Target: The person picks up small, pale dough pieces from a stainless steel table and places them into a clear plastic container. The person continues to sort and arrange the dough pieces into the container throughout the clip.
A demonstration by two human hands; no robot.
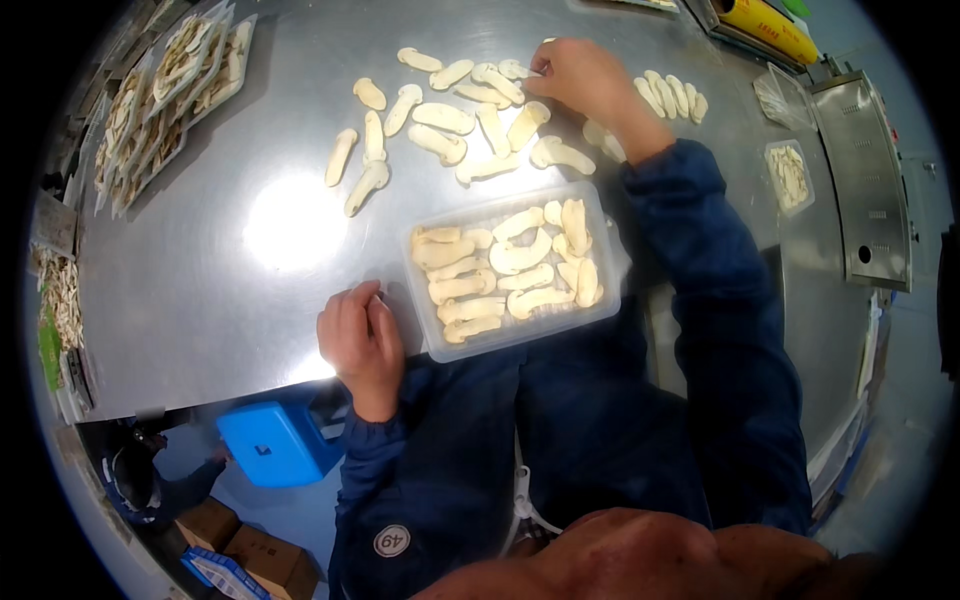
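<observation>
My right hand (pixel 581 75) reaches to the far side of the steel table, its thumb and fingers pinching the end of a pale mushroom slice (pixel 514 70). Around it lie several loose lengthwise-cut slices (pixel 444 118), spread toward the left. Nearer to me, a clear plastic tray (pixel 517 334) holds mushroom slices laid side by side in rough columns. Left of that tray, by the table's front edge, rests my left hand (pixel 358 341) with loosely curled fingers; its palm is hidden.
Stacked trays of mushroom slices (pixel 169 90) stand at the far left. A neat row of slices (pixel 671 96) lies right of my right forearm. Farther right are a small filled tray (pixel 789 176), a clear container (pixel 784 101) and a steel machine (pixel 862 180). Below left, a person sits near a blue stool (pixel 274 446).
</observation>
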